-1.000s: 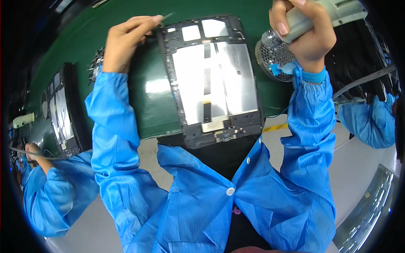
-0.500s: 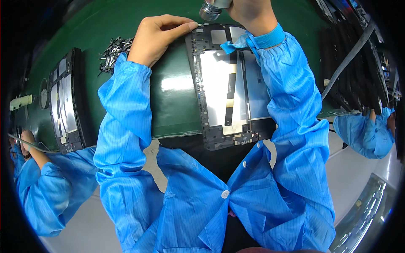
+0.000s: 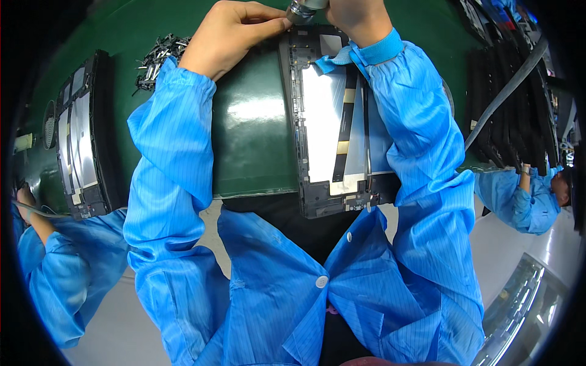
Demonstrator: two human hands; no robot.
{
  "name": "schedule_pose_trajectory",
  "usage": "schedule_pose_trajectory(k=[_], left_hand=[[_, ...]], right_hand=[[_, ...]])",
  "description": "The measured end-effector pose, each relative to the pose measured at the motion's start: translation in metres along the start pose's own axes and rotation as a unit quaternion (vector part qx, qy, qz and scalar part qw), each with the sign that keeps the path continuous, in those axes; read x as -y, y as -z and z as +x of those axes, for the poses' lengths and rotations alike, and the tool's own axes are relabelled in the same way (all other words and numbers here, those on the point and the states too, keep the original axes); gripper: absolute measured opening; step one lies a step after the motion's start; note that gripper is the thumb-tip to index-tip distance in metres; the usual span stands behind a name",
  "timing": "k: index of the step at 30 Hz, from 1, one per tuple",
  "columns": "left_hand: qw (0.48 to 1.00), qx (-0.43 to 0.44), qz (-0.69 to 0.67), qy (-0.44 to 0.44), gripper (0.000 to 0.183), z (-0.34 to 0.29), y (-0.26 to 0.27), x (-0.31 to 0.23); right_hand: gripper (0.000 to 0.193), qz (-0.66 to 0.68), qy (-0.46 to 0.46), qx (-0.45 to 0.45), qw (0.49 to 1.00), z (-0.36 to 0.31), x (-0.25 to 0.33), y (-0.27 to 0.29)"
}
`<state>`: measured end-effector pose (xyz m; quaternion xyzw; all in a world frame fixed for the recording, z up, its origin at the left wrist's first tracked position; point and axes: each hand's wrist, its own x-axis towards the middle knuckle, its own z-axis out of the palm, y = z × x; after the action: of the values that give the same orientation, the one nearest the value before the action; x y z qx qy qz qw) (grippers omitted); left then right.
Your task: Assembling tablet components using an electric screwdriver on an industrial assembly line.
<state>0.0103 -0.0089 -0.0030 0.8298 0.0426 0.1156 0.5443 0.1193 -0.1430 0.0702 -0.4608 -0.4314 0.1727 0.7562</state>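
Observation:
An opened tablet-like device [image 3: 321, 122] lies in front of me, with a black frame, silver plates and dark strips along its inside. At its far left corner, my left hand [image 3: 229, 39] has thumb and forefinger pinched together; what is between them, if anything, is too small to name. My right hand [image 3: 360, 18] is closed round a tool with a silver cylindrical metal end [image 3: 300, 12], its upper part cut off by the picture edge. That metal end sits right beside my left fingertips, over the device's far edge. A blue wrist strap [image 3: 379, 50] circles my right wrist.
Left of my arm is a pile of small dark and metallic parts [image 3: 160, 60]. A stack of similar devices [image 3: 79, 137] stands farther left on the green table [image 3: 253, 146]. Black panels [image 3: 510, 104] and a grey cable [image 3: 506, 91] are at right. People in blue sleeves sit on both sides.
The tool's metal end has shifted left relative to the device, closing in on my left fingertips. The view has moved slightly, and the device sits a little farther right in the picture.

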Motion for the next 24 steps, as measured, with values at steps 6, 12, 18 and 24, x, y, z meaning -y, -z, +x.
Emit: schedule_pose_trajectory(k=[6,12,18,24], left_hand=[[0.999,-0.007,0.046,0.0,0.025,-0.0015,0.0005,-0.0016],[0.999,-0.004,0.036,-0.006,0.026,0.0014,-0.0001,0.0002],[0.998,-0.011,0.059,-0.007,0.026,-0.0008,-0.0017,-0.0009],[0.997,-0.011,0.074,0.003,0.026,-0.0015,-0.0014,0.0005]], right_hand=[[0.017,-0.012,0.009,0.014,1.0,0.0011,-0.0032,0.0027],[0.017,-0.023,0.018,0.01,1.0,0.0011,-0.0034,0.0027],[0.017,-0.036,0.021,-0.003,0.999,-0.001,-0.0019,0.0],[0.022,-0.047,0.061,0.005,0.997,-0.0014,-0.0064,-0.0051]])
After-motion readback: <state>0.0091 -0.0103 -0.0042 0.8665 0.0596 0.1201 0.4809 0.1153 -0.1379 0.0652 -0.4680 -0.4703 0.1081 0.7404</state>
